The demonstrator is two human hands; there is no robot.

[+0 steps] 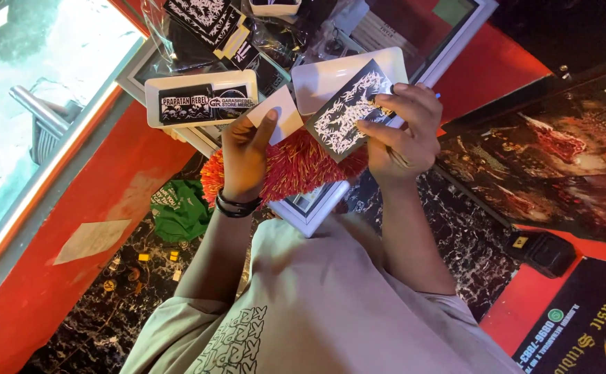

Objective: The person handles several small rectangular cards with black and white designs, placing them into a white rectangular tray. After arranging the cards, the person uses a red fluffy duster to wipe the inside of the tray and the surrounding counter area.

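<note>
Over the white-framed glass desk (448, 55), both hands are up close to the head camera. The left hand (244, 156) has its wrist bent back, fingers curled, thumb pressed flat on a small blank white card (283, 114), so that grip is closed on the card, pinching it by its lower corner. There's a black band (237, 204) round that wrist. The right hand (403, 131) comes in from the other side with fingers fanned out over the edge of a black sticker (348, 111), thumb underneath; grip is closed on the sticker, which sits tilted between the two hands, just above the edge of the desk.

The sticker is a flat rectangle, glossy black with spiky white lettering-style art. Right under both hands is a fuzzy red-orange duster (296, 166), all bristly strands. Behind it, a smooth white rectangular tray (320, 76) lies on the glass, and another white tray (199, 100) to the left carries more black-and-white stickers. Crinkly clear plastic bags (275, 34) sit further back. A green cloth (178, 208) lies on the dark marbled floor below.
</note>
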